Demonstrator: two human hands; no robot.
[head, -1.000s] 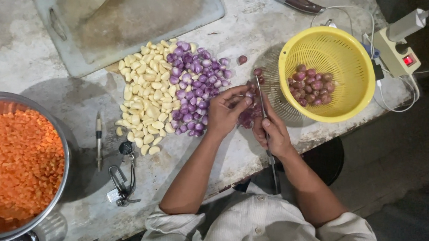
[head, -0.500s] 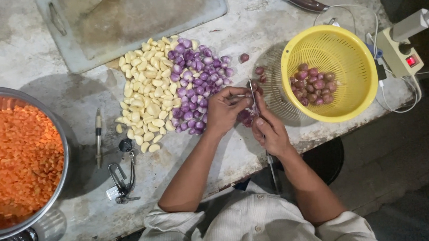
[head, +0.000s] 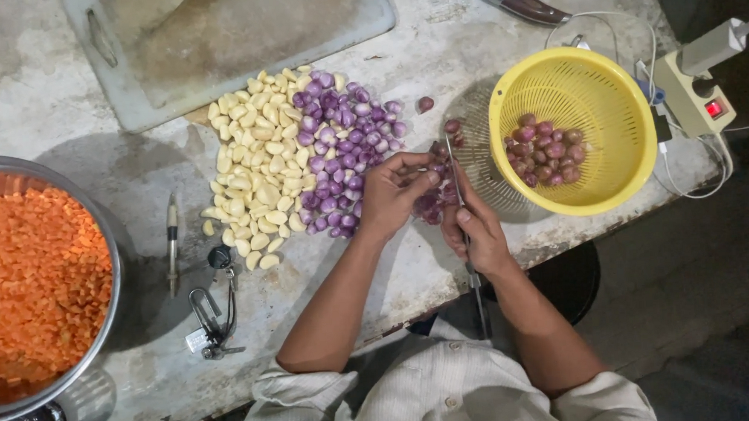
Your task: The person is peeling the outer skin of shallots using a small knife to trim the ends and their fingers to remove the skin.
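Observation:
My left hand (head: 393,195) pinches a small purple shallot (head: 432,177) over the table edge. My right hand (head: 475,224) grips a thin knife (head: 454,172), whose blade points up against that shallot. Under both hands lies a small heap of purple skins (head: 432,206). Left of the hands are a pile of peeled shallots (head: 343,144) and a pile of peeled garlic cloves (head: 257,165). A yellow colander (head: 568,81) with several unpeeled shallots (head: 544,149) stands to the right.
A steel bowl (head: 109,276) of chopped orange bits sits at the far left. A cutting board (head: 237,38) and a big knife (head: 517,2) lie at the back. A pen (head: 172,242), keys (head: 213,313) and a power strip (head: 692,83) are also on the table.
Both hands have stayed over the skins, with the fingers of the left turning the shallot slightly against the blade. Nothing else has moved.

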